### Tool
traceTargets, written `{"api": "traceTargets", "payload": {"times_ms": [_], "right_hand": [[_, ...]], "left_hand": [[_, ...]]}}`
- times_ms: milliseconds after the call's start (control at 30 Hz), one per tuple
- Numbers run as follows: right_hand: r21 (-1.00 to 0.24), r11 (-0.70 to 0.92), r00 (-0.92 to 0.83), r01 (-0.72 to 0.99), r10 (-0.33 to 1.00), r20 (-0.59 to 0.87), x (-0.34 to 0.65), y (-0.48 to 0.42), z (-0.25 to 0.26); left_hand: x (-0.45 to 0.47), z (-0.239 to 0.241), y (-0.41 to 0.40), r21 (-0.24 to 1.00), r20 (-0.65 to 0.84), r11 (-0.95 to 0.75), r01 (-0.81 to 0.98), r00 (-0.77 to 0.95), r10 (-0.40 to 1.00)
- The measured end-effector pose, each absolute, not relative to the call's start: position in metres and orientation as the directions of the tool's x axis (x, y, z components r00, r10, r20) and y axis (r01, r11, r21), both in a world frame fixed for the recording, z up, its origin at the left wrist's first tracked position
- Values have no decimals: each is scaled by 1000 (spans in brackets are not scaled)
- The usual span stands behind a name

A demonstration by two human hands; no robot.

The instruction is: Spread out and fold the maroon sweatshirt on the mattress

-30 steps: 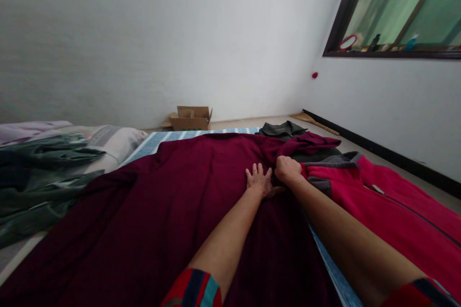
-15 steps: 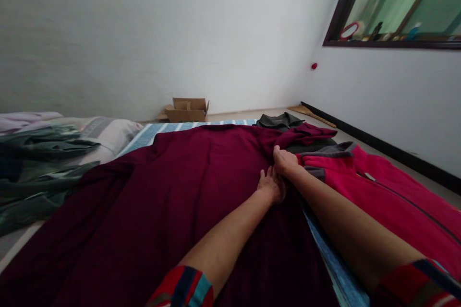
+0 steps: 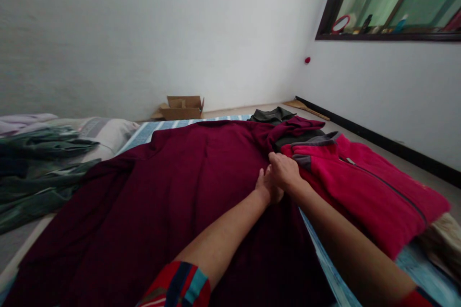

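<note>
A plain bedroom in a home. A low bed (image 3: 216,122) with a blue striped sheet is strewn with clothes: a maroon garment (image 3: 173,187), a red fleece jacket (image 3: 360,187), green clothing (image 3: 39,168) and a pillow (image 3: 104,132). Bare white walls (image 3: 162,33), a cardboard box (image 3: 182,107) on the floor, and a dark-framed window (image 3: 389,0) with toiletries on its sill.

Both arms outstretched, right hand (image 3: 285,171) over left hand (image 3: 267,186).
</note>
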State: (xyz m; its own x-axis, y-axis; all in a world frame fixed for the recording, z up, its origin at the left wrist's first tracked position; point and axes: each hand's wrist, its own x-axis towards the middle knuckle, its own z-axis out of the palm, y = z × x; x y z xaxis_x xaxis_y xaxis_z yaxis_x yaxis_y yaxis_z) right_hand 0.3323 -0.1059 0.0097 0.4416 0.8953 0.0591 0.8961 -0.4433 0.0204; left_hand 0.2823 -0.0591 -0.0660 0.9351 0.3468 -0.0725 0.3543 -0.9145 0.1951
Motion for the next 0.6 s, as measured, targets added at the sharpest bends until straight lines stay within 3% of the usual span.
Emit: {"api": "traceTargets", "payload": {"times_ms": [233,367,500,600], "right_hand": [[-145,-619,631,772,774,59,287,-239,-35],[-209,-594,611,777,791,22,284,-263,-60],[-197,-581,597,790,801,35,284,-264,-66],[-141,-576,591,805,799,110,283,-264,-69]], "left_hand": [[272,-70,-74,230,-32,-896,380,923,383],[265,-65,-85,256,-50,-881,398,916,399],[261,-62,-91,279,-133,-861,426,905,404],[260,-66,-92,281,-112,-863,421,907,406]]}}
